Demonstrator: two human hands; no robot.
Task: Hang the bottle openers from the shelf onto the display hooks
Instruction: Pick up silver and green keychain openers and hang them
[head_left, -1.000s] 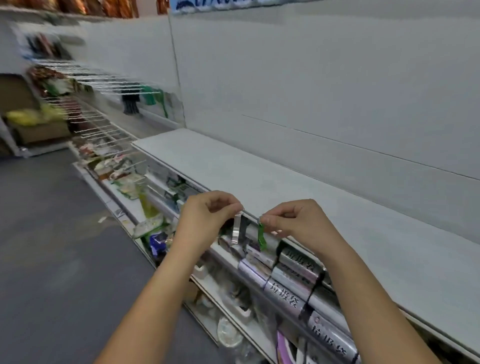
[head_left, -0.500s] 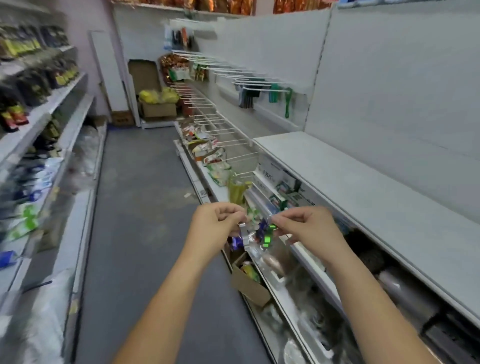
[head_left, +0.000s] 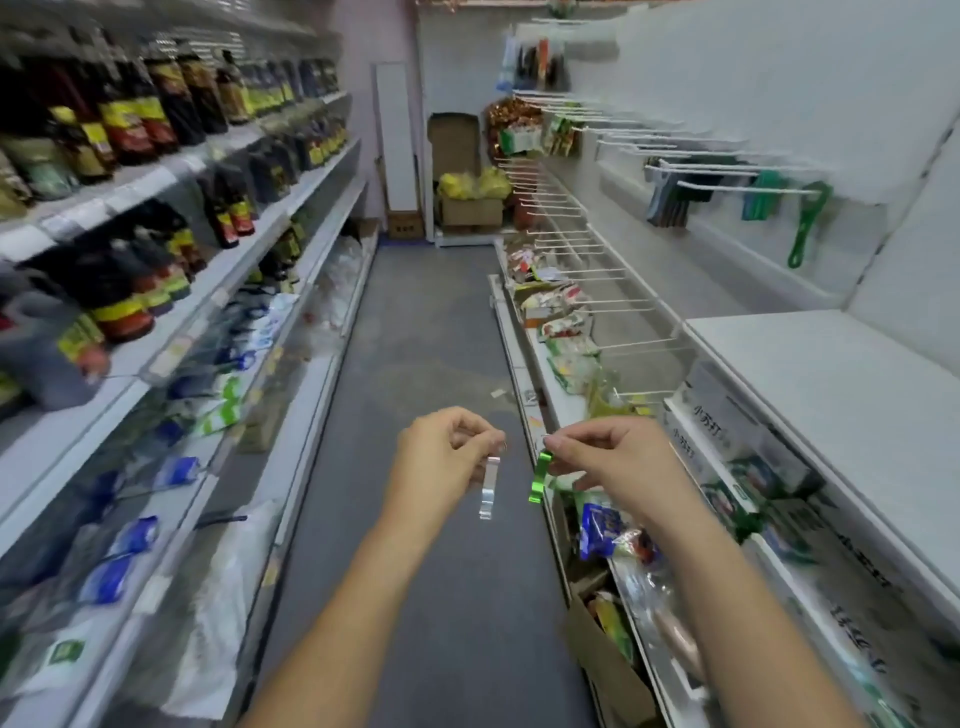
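Observation:
My left hand (head_left: 441, 457) pinches the top of a silver bottle opener (head_left: 488, 488), which dangles below the fingers over the aisle floor. Beside it, my right hand (head_left: 613, 457) pinches a green bottle opener (head_left: 539, 478) that hangs the same way. The two openers are a short gap apart and do not touch. White display hooks (head_left: 727, 176) jut from the wall panel at the upper right. One hook carries a green opener (head_left: 805, 223); others carry dark and teal items (head_left: 670, 202). The bare white shelf (head_left: 831, 384) lies to my right.
A grey aisle floor (head_left: 431, 332) runs ahead between two shelving runs. Dark sauce bottles (head_left: 156, 114) fill the left shelves. Rows of wire pegs (head_left: 571, 254) with snack packets line the right. Cardboard boxes (head_left: 467, 208) stand at the far end, another box (head_left: 602, 665) low right.
My view has swung left from the white shelf to look down the aisle. Both hands kept their openers and moved slightly apart.

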